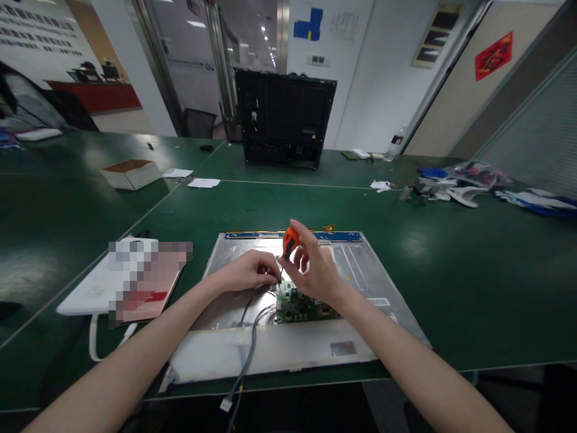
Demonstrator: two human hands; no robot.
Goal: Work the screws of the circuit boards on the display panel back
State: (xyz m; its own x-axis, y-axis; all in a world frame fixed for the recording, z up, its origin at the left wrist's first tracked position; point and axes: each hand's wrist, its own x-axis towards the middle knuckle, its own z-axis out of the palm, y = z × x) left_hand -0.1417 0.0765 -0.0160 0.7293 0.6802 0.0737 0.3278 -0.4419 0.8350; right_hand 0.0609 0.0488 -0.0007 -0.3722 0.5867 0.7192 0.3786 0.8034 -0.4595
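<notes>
My right hand [318, 270] grips a screwdriver [291, 240] by its orange and black handle. Its thin shaft points down at the upper left corner of a green circuit board [293, 305]. Close beside the shaft is my left hand [256, 269], fingers pinched together at that corner; whatever they hold is hidden. The board lies on a silver metal display panel [383, 310], which has a blue strip [293, 236] along its far edge. Grey cables [253, 346] run from the board's left side over the panel's near edge, ending in a white connector [226, 404].
Left of the panel lie a white device [99, 288] with a white cable and a pinkish, partly blurred item [169, 270]. Farther off are an open box [131, 174], papers [204, 183] and an upright black monitor housing [283, 120]. Tools and bags [469, 180] lie at the far right.
</notes>
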